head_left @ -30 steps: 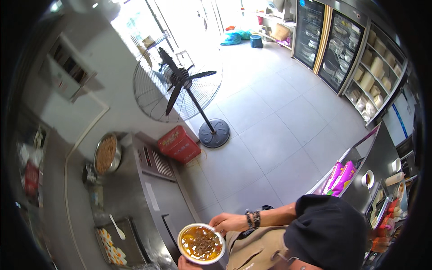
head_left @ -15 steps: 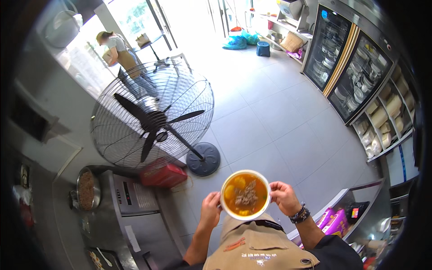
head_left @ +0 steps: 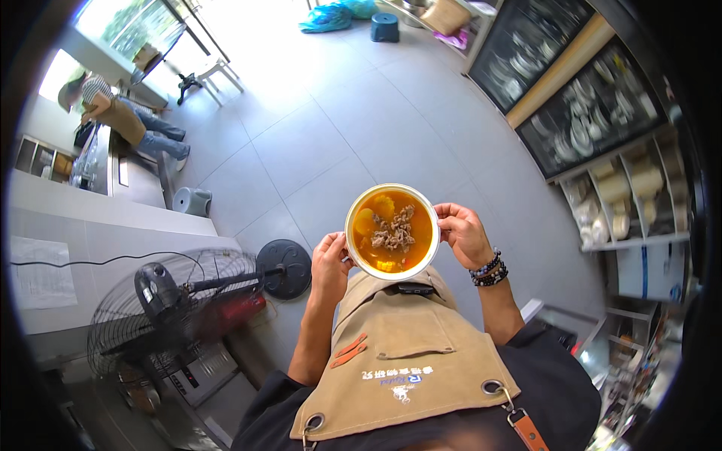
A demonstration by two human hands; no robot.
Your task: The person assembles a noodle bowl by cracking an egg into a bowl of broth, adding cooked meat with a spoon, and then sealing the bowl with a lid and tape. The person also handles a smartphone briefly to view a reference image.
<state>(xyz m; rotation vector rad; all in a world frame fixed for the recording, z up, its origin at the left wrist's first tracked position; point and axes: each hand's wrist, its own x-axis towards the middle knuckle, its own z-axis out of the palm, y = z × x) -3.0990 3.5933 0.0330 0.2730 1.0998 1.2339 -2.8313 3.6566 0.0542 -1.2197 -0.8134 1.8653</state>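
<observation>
"Gripping what?"
"Pinching a white bowl of orange soup at opposite sides with left hand and right hand."
"Held where?"
"In front of the tan apron, above grey floor."

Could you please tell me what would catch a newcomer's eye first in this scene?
Probably the white bowl near the centre, with orange-brown soup and brown meat-like pieces, held at its sides by the left hand and right hand. Next might come the black fan at the lower left, and then the person in a tan apron, bending forward at the upper left.
</observation>
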